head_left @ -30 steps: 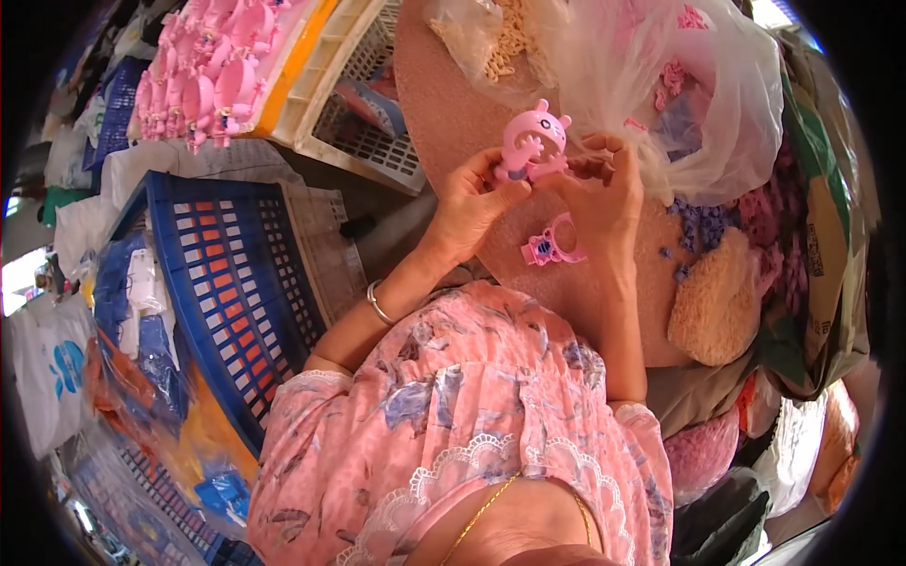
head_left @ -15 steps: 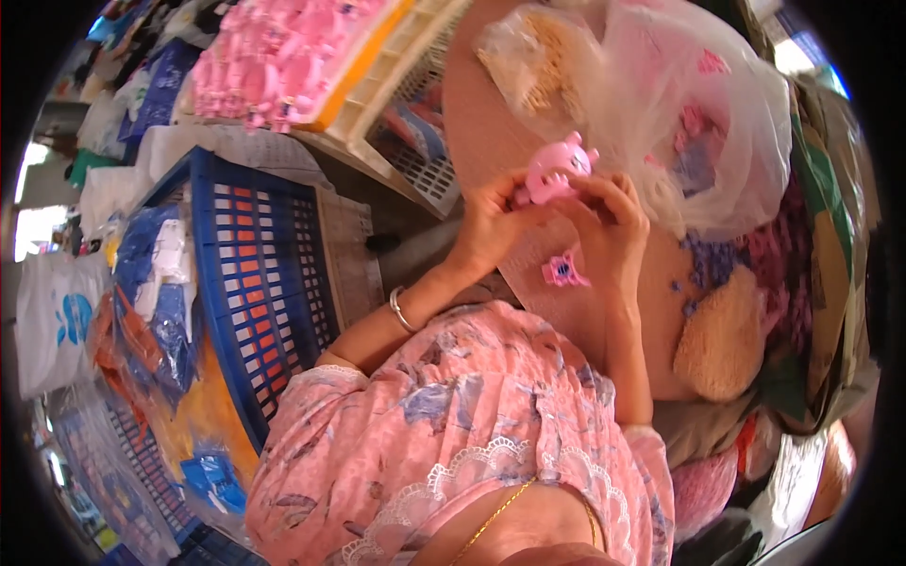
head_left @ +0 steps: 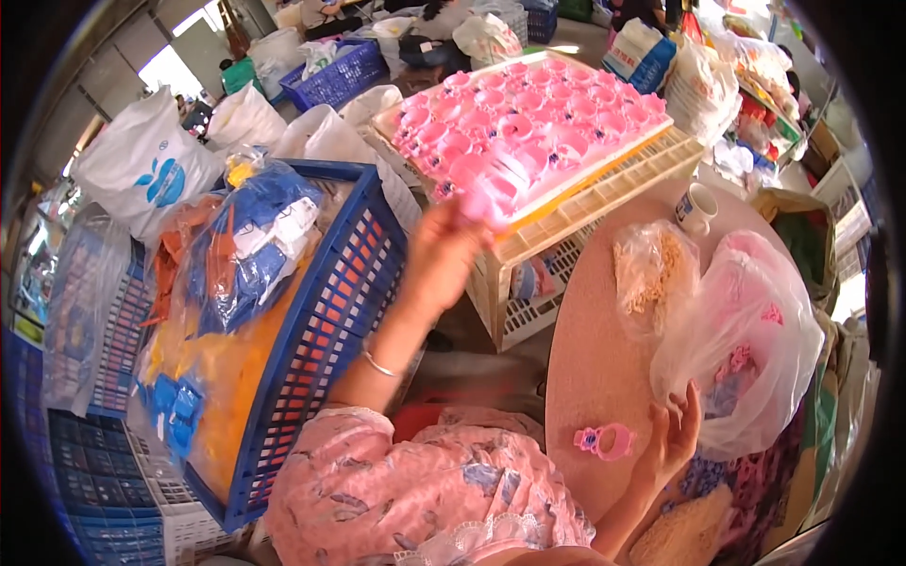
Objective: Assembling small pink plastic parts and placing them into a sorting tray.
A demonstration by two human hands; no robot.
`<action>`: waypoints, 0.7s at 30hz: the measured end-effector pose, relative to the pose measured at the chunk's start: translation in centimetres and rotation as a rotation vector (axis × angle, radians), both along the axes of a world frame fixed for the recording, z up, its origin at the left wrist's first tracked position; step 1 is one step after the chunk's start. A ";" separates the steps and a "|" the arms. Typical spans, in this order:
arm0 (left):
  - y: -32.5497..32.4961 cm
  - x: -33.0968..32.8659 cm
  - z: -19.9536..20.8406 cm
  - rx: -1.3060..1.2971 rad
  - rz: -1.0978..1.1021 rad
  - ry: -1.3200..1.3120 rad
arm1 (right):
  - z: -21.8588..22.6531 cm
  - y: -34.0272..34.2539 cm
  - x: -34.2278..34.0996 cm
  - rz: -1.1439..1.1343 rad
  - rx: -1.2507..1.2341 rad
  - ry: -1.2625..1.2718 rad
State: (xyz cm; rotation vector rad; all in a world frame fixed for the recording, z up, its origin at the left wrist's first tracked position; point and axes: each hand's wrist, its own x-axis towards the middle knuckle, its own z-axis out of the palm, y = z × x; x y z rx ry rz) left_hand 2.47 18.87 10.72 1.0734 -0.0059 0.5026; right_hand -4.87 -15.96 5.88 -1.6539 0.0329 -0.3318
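My left hand (head_left: 442,257) is stretched out to the near edge of a tray (head_left: 557,193) covered with rows of pink plastic toy parts. Its fingers are closed on a pink plastic toy (head_left: 493,191), smeared by motion. My right hand (head_left: 676,432) hovers over the right part of the round table (head_left: 576,377), fingers apart and holding nothing. Beside it lies a pink ring-shaped toy part (head_left: 615,441) with a small purple piece on its side. A clear plastic bag (head_left: 755,415) with pink parts inside stands just beyond my right fingers.
A cream crate (head_left: 604,215) supports the tray. To my left stands a blue basket (head_left: 326,325) with bagged blue, white and orange pieces. A bag of small tan pieces (head_left: 651,274) and a mug (head_left: 696,208) stand on the table; purple parts (head_left: 703,474) lie near its right edge.
My hands have parted. The left has carried the pink toy away from the table to the tray; the right has let go and opened near the plastic bag. The view has swung left and up.
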 end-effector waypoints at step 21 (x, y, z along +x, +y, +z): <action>15.2 43.4 4.0 1.026 0.343 0.170 | -3.2 -8.0 -2.3 -0.379 -0.292 0.179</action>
